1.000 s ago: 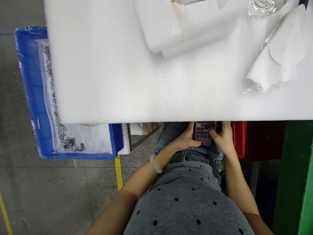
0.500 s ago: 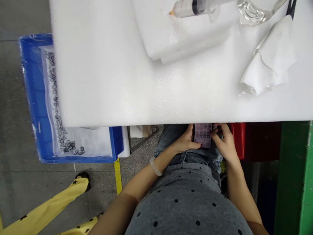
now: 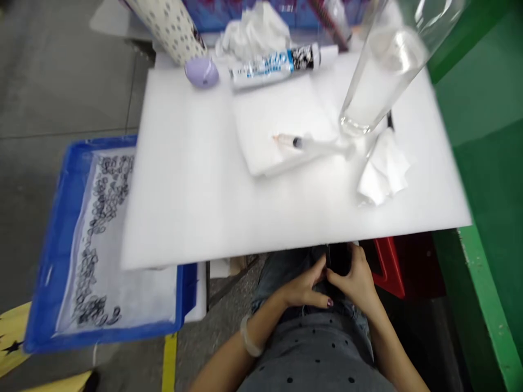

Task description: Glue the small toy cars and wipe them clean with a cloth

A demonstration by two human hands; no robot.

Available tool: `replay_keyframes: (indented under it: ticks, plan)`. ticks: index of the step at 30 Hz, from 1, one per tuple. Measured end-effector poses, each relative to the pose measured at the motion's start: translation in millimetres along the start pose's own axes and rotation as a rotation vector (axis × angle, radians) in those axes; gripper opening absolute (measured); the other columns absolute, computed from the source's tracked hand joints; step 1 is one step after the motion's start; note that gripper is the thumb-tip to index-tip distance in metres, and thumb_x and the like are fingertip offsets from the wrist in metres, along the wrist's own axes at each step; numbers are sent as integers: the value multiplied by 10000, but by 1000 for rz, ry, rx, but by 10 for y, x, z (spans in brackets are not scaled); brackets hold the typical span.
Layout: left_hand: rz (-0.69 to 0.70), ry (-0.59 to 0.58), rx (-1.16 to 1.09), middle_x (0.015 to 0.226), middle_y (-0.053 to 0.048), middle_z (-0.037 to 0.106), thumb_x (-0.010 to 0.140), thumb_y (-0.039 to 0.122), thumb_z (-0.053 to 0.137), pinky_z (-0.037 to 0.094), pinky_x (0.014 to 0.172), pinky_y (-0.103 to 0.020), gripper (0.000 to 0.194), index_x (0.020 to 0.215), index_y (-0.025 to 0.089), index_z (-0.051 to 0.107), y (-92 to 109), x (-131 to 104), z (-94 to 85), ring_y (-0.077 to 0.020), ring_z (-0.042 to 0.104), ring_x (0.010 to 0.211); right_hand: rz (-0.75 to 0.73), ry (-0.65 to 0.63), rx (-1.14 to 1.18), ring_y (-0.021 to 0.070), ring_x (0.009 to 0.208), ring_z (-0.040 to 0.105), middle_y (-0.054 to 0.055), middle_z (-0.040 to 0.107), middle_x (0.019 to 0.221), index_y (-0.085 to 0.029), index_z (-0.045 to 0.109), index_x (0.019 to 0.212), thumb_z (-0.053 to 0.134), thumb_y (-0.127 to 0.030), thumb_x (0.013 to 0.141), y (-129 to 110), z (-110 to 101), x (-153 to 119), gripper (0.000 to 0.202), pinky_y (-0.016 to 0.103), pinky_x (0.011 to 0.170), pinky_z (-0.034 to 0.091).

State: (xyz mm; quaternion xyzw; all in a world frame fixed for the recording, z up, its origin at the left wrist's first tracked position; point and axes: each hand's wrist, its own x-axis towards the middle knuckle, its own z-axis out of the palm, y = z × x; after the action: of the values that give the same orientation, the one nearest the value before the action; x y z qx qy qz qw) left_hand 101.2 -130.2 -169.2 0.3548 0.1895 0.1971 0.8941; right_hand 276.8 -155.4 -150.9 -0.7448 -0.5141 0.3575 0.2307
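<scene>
Below the near edge of the foam-topped table, over my lap, my right hand (image 3: 356,279) is closed round a smartphone (image 3: 340,258) with a dark screen. My left hand (image 3: 303,287) is beside the phone's left edge, its thumb stretched out away from it and its fingers partly hidden. The phone's far end lies under the table edge. On the white foam sheet (image 3: 183,212), a syringe (image 3: 292,141) with an orange tip rests on a smaller foam block (image 3: 278,111). To the right is a crumpled white tissue (image 3: 384,169).
A clear glass vessel (image 3: 370,92) stands at the back right. Behind the syringe lie a white-and-blue tube (image 3: 269,68), a purple egg-shaped item (image 3: 202,72) and tissues (image 3: 257,32). At left, a blue tray (image 3: 51,256) holds many small black loops. A red stool (image 3: 390,269) and green metal frame (image 3: 484,283) flank the right.
The view has shifted, showing more of the table's far side. The phone's lit screen is now dark. My left thumb has come off the phone, and my right hand has closed round it.
</scene>
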Motion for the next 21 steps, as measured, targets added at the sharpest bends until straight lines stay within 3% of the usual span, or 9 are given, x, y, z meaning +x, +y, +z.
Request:
replay_keyframes:
  ticks: [3, 6, 7, 9, 11, 13, 15, 18, 21]
  plan:
    - [-48, -124, 24, 1711, -107, 67, 747, 322, 796, 63, 1263, -488, 1221, 1609, 243, -64, 100, 0, 35, -322, 91, 1572, 50, -119, 163, 345, 1063, 636, 138, 633, 1149, -186, 533, 1232, 704, -352, 622, -6, -190, 49, 655, 527, 943, 519]
    - [-75, -249, 8, 1712, -83, 24, 764, 369, 804, 85, 1260, -484, 1183, 1599, 284, -30, 100, -22, 50, -313, 181, 1558, 90, -352, 330, 304, 1018, 664, 125, 669, 1136, -173, 564, 1245, 644, -275, 650, 25, -487, -34, 610, 466, 939, 530]
    - [-97, -272, -5, 1710, -78, 67, 763, 376, 811, 119, 1255, -494, 1135, 1602, 311, 49, 74, -34, 40, -320, 250, 1538, 116, -428, 362, 307, 1038, 666, 122, 679, 1139, -175, 571, 1271, 637, -252, 641, 71, -601, -106, 638, 459, 950, 528]
    - [-151, -252, -40, 1657, -96, 301, 752, 376, 826, 218, 1226, -510, 982, 1572, 335, 288, -7, -53, -6, -332, 397, 1468, 179, -536, 397, 343, 1140, 646, 126, 686, 1185, -190, 584, 1322, 645, -232, 596, 222, -841, -296, 730, 467, 997, 507]
    - [-166, -120, -113, 1511, -111, 536, 751, 358, 824, 324, 1172, -489, 802, 1481, 325, 495, -105, -46, -87, -324, 530, 1364, 199, -550, 425, 397, 1259, 584, 152, 643, 1315, -194, 588, 1370, 667, -265, 543, 395, -1098, -471, 834, 495, 1050, 471]
    - [-145, 76, -216, 1383, -112, 644, 769, 332, 800, 428, 1083, -444, 668, 1404, 309, 595, -196, -3, -192, -294, 637, 1228, 140, -436, 422, 422, 1296, 555, 160, 589, 1404, -205, 568, 1422, 693, -330, 522, 470, -1377, -519, 917, 514, 1076, 450]
    - [-130, 272, -320, 1240, -109, 717, 779, 326, 784, 500, 974, -388, 556, 1319, 272, 667, -262, 60, -304, -256, 709, 1069, 59, -222, 323, 407, 1279, 571, 143, 589, 1407, -254, 572, 1430, 696, -395, 571, 346, -1661, -357, 879, 505, 1043, 483]
    - [-160, 389, -432, 1064, -115, 766, 774, 385, 785, 531, 884, -354, 480, 1210, 197, 717, -307, 138, -436, -241, 741, 913, -79, 134, 91, 400, 1187, 610, 148, 632, 1321, -254, 625, 1340, 718, -491, 619, -208, -2004, 288, 765, 504, 935, 537]
    - [-168, 368, -478, 1073, -130, 767, 756, 412, 804, 537, 870, -352, 521, 1213, 184, 707, -324, 160, -493, -247, 744, 898, -19, 322, -228, 342, 1040, 658, 159, 661, 1237, -180, 638, 1253, 713, -476, 651, -884, -2149, 1166, 675, 442, 840, 554]
